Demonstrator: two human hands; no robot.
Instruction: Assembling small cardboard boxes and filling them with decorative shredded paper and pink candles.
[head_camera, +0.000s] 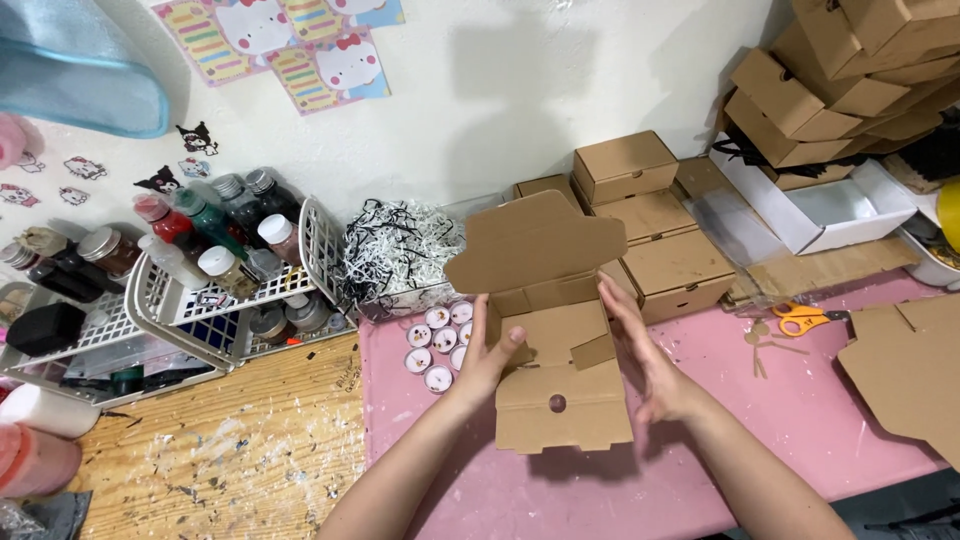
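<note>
1. The cardboard box (555, 350), half folded, stood at the centre of the frame over the pink tabletop (800, 400), its lid flap raised toward the wall. The left hand (487, 352) pressed flat on its left wall, thumb hooked over the edge; the right hand (645, 355) lay open against the right wall, fingers straight. Neither hand was clamped shut.
2. Likely risk: with only flat palms steadying it, the side walls could spring outward and the loose inner flap slip from its slot, because nothing locked them.
3. A second risk: a shove leftward might knock the small round candles (438, 345) lying just beside the left wrist.
4. Finished brown boxes (650, 215) were stacked behind, at centre right, plain and square; more leaned in a pile (840, 70) at upper right.
5. A flat, unfolded brown blank (905, 365) lay at the right edge, orange-handled scissors (805, 318) near it.
6. An open white box (830, 210) sat behind those.
7. Pastel cartoon-cat sheets (300, 40) and small stickers hung on the wall, upper left.
</note>
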